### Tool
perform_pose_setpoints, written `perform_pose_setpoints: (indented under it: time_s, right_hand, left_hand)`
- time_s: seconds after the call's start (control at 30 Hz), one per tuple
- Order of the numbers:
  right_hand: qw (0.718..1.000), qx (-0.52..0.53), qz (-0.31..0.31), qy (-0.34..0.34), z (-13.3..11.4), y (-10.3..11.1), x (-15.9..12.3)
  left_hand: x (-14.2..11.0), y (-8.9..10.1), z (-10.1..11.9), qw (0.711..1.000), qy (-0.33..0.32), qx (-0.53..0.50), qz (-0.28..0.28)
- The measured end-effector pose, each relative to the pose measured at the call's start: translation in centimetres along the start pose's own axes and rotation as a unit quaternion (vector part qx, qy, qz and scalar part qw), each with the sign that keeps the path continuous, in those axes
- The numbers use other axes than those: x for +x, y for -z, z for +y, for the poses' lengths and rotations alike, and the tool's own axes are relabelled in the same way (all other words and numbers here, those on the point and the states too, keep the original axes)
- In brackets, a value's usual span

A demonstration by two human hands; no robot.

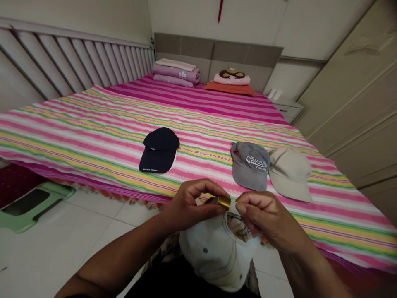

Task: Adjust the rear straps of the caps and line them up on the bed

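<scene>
Pale cap (207,252) with brass-coloured strap buckle (223,202)

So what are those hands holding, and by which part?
A pale cap, by its back strap: the left hand pinches at the gold-coloured buckle, the right hand the strap beside it.

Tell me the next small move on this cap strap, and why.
Probably the right grip should gently tug the pale strap: it pinches the strap beside the brass-coloured buckle, while the left grip is at the buckle and could steady it.
</scene>
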State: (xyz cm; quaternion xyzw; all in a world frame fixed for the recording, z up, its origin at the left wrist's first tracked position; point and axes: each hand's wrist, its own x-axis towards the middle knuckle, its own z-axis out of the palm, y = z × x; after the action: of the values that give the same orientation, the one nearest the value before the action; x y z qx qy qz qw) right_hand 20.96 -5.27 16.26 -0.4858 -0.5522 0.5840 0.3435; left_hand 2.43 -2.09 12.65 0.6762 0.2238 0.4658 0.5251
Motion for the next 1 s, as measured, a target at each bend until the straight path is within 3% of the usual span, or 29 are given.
perform_pose_setpoints:
  time_s: [0.13,0.2,0.37,0.57,0.67,0.87,1.0]
  right_hand:
    - [1.000,0.000,-0.003,0.001,-0.3,0.0,-0.1]
    - [1.000,-0.003,0.000,0.001,-0.1,-0.1,-0.1]
    - [1.000,0.018,-0.003,-0.012,0.8,-0.8,0.2]
    - [0.999,-0.034,-0.033,0.011,0.1,-0.5,-0.2]
    - [0.998,-0.054,-0.019,0.009,-0.2,-0.2,-0.4]
    - [0.999,0.020,-0.022,0.018,0.5,-0.7,0.0]
    - [0.998,0.050,-0.027,0.012,0.8,-0.9,0.2]
  left_hand:
    - [0.2,0.1,0.5,0.994,-0.088,0.064,0.014]
    - [0.2,0.2,0.6,0.992,-0.101,0.070,0.015]
    - [0.0,0.0,0.1,0.999,-0.031,0.012,0.009]
    - [0.0,0.1,-0.2,0.999,-0.038,0.011,0.010]
    - [0.1,0.2,-0.4,0.999,-0.033,-0.012,0.010]
    - [0.5,0.3,-0.5,0.996,0.023,-0.089,-0.011]
    - [0.6,0.5,-0.5,0.996,0.026,-0.088,-0.019]
